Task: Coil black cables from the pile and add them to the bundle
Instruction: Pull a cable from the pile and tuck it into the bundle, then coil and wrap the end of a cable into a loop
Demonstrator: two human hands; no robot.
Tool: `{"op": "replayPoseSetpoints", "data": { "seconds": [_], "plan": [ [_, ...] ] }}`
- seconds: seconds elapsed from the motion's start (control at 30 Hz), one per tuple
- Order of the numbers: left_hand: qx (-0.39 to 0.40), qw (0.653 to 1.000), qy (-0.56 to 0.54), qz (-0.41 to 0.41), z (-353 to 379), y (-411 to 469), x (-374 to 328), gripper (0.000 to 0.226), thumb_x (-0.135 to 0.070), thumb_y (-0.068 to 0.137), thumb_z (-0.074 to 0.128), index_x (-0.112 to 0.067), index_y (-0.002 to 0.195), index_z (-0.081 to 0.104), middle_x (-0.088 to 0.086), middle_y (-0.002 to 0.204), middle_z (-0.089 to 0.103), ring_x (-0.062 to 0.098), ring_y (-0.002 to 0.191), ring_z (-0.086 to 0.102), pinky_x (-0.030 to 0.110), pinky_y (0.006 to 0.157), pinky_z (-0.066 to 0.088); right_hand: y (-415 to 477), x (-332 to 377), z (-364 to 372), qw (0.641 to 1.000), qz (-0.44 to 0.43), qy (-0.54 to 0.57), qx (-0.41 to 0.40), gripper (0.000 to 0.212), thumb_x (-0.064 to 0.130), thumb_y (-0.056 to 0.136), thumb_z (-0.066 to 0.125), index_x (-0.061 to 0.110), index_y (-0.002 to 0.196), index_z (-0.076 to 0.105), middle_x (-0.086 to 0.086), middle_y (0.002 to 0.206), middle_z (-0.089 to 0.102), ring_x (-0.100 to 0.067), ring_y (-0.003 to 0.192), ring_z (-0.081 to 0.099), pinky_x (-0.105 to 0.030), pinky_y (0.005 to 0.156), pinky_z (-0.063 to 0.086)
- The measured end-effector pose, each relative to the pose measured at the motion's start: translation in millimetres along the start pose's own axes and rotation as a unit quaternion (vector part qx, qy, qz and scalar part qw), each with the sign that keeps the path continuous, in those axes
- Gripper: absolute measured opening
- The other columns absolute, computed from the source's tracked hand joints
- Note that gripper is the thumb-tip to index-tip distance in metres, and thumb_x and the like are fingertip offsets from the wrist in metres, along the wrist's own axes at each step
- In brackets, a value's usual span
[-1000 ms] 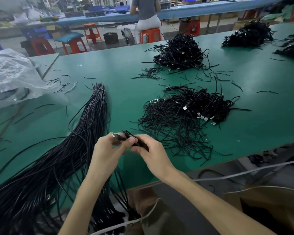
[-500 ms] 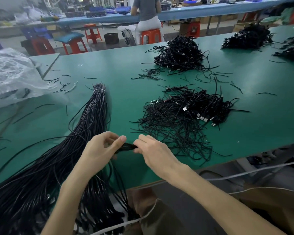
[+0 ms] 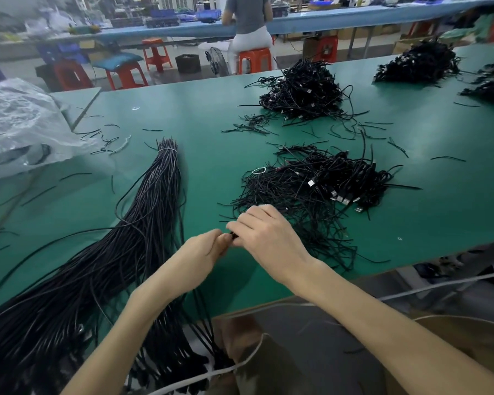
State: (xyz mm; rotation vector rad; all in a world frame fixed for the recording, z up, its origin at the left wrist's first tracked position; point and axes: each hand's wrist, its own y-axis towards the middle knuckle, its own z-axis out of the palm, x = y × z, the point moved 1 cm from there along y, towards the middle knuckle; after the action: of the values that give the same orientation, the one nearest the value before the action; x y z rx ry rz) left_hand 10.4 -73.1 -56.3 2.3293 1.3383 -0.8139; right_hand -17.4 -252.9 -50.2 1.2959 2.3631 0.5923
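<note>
A: Scanning left to right: clear plastic bag crumpled at the left end of the table, loose black scraps just right of it
B: bundle?
A: bundle lies diagonally, from the bottom left corner up to centre-left. Far end is cinched with a pale tie, near end hangs off the front edge. A few strands loop out on its left side
B: hands?
A: both meet just right of the bundle, near the front edge. Left hand has its fingers curled, pinching a short black cable. Right hand is pressed up against it, fingers curled over the same cable from the other side
B: how much cable shows?
A: only a small dark bit between the fingertips, rest is hidden. Can't tell if it's coiled
B: pile?
A: pile sits just behind and to the right of the right hand, knuckles over its near fringe. Tangled, with silver plugs on its right half and a small white ring at its left rim
B: further out?
A: second pile behind it mid-table, third heap at far right. Person on an orange stool at the blue bench behind, back to the camera
</note>
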Motion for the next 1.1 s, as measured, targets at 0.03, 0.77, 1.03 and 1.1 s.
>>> {"op": "replayPoseSetpoints", "data": {
  "seconds": [0.03, 0.77, 1.03, 1.1],
  "plan": [
    [-0.031, 0.999, -0.003, -0.011, 3, 2, 2, 0.043, -0.043, 0.108, 0.033, -0.017, 0.075, 0.044, -0.006, 0.066, 0.047, 0.012, 0.057, 0.038, 0.028, 0.057, 0.032, 0, -3, 3, 1.000, 0.013, -0.009, 0.006, 0.035, 0.033, 0.094, 0.064, 0.013, 0.122, 0.068, -0.001, 0.112, 0.069, -0.023, 0.111, 0.063, -0.039, 0.106, 0.045],
    [-0.197, 0.941, -0.256, -0.098, 23, 8, 11, 0.047, -0.037, 0.112, 0.032, -0.015, 0.073, 0.043, -0.011, 0.056, 0.032, 0.008, 0.049, 0.025, 0.025, 0.049, 0.022, -10, -87, 24, 0.914, 0.389, 0.094, 0.061, 0.007, 0.026, 0.096, 0.070, 0.020, 0.095, 0.068, 0.001, 0.100, 0.068, -0.030, 0.122, 0.051, -0.041, 0.097, 0.024],
    [-0.193, 0.937, -0.274, -0.098, 23, 8, 10, 0.046, -0.037, 0.112, 0.032, -0.014, 0.073, 0.041, -0.010, 0.057, 0.029, 0.008, 0.048, 0.023, 0.019, 0.045, 0.021, -10, -88, 21, 0.925, 0.365, 0.074, 0.070, 0.010, 0.019, 0.101, 0.065, 0.019, 0.106, 0.073, -0.001, 0.103, 0.070, -0.027, 0.117, 0.051, -0.037, 0.095, 0.020],
    [-0.193, 0.935, -0.282, -0.098, 22, 8, 9, 0.046, -0.036, 0.113, 0.032, -0.015, 0.072, 0.040, -0.011, 0.055, 0.028, 0.007, 0.047, 0.022, 0.018, 0.043, 0.020, -7, -87, 18, 0.933, 0.343, 0.052, 0.094, 0.013, 0.015, 0.101, 0.063, 0.021, 0.105, 0.074, -0.001, 0.102, 0.069, -0.026, 0.114, 0.050, -0.038, 0.095, 0.020]
  ]
}}
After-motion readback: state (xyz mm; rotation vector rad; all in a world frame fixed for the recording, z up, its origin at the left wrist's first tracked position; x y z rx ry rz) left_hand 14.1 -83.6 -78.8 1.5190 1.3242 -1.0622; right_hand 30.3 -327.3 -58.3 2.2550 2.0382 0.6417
